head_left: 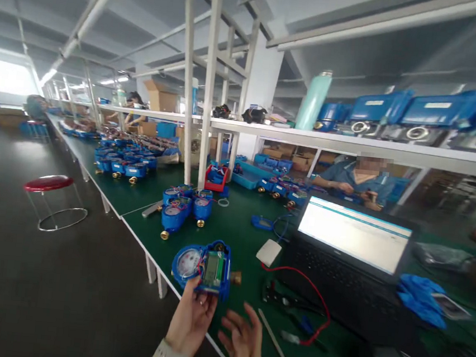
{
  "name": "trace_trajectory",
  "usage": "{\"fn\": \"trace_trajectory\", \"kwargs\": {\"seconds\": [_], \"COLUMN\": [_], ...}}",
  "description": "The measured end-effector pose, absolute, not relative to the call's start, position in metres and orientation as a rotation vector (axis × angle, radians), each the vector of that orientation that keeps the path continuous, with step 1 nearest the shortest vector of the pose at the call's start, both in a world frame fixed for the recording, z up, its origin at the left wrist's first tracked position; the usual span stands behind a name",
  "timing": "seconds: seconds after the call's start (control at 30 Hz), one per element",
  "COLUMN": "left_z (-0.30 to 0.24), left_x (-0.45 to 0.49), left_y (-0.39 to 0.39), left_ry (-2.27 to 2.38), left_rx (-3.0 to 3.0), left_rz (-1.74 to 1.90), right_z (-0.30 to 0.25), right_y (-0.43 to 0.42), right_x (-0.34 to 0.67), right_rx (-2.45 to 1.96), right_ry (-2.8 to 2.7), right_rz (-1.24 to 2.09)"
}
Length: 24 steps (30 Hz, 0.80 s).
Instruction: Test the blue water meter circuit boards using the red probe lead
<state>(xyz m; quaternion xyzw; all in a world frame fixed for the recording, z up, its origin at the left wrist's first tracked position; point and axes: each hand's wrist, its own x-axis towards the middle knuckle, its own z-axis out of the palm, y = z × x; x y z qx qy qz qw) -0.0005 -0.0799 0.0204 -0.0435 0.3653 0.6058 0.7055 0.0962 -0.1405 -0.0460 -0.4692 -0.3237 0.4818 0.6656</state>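
Note:
My left hand [196, 317] grips a blue water meter [204, 269] by its lower side, thumb on top and fingers beneath. The meter has a round dial on the left, an opened housing with a small display and green circuit board on the right, and a brass fitting sticking out. My right hand [243, 336] is just below and to the right of it, fingers apart, touching nothing. Several more blue water meters [176, 212] stand on the green bench beyond. A thin rod [277, 348] lies right of my right hand.
An open laptop [352, 240] stands on the right, with a white square pad [269, 253], red cable [315, 290], black pliers-like tool [289, 300] and blue gloves [422, 297] around it. Shelf posts [209, 86] rise mid-bench. Across the bench sits a person [359, 182]. A red stool [49, 183] is left.

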Motion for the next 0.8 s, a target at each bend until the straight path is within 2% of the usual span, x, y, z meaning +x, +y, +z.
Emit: {"fn": "trace_trajectory", "kwargs": {"seconds": [0.1,0.2,0.37,0.53,0.63,0.8], "left_z": [0.021,0.01,0.001,0.01,0.028,0.042], "left_x": [0.036,0.058,0.069,0.025,-0.009,-0.02], "left_y": [-0.063,-0.058,-0.076,-0.098,-0.059,0.024], "left_ry": [0.892,0.962,1.012,1.188,1.304,1.338], "left_rx": [-0.072,-0.048,0.078,0.39,0.663,0.955], "left_rz": [1.325,1.322,1.324,1.356,1.433,1.115], "right_z": [-0.031,-0.02,-0.021,-0.021,-0.014,-0.004], "right_y": [-0.111,-0.09,-0.069,-0.055,-0.045,-0.023], "right_x": [0.113,0.121,0.126,0.13,0.131,0.136], "right_rx": [-0.986,-0.947,-1.018,-1.222,-1.324,-1.412], "right_ry": [-0.434,-0.381,-0.384,-0.356,-0.37,-0.437], "right_rz": [1.292,1.451,1.452,1.445,1.454,1.459]}}
